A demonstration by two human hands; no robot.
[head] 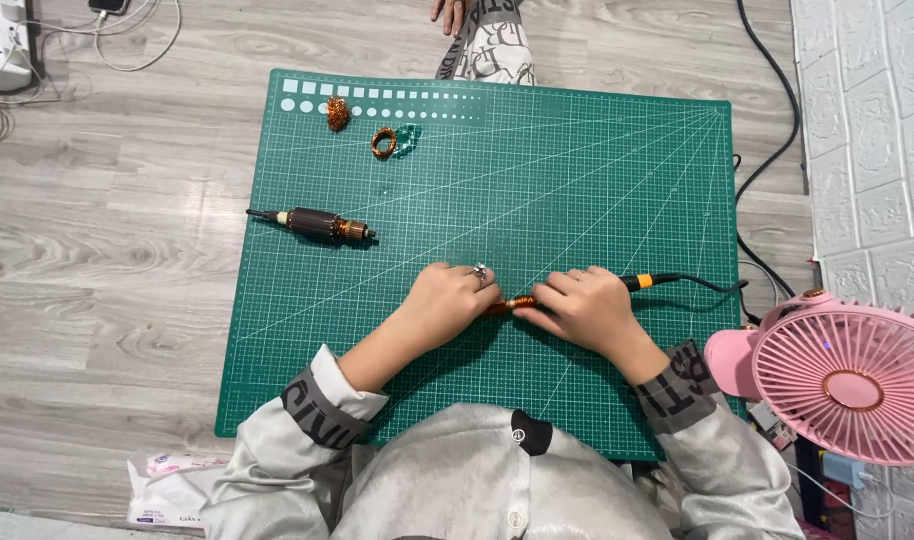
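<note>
Grey sleeves (317, 415) with dark cuffs are seen nearest the camera, leading out over a green cutting mat (617, 180) laid on a grey wooden floor (107, 260). Near the mat's middle, a small copper-coloured part (510, 304) is pinched between both hands. The left hand (447, 305), with a ring on one finger, is closed around one end, its fingers curled tight. The right hand (577, 305) is closed on the other end and on a tool with an orange and black handle (645, 282), whose black cord (712, 286) runs off to the right. Most of the part is hidden by the fingers, so its shape cannot be told. Farther up the mat, well apart from the hands, a dark motor rotor (317, 225), a copper wire tangle (338, 113) and a copper wire ring (383, 142) are lying. A pink fan (847, 375) is cut off at the right edge, and another person's hand (449, 14) is cut off at the top.
</note>
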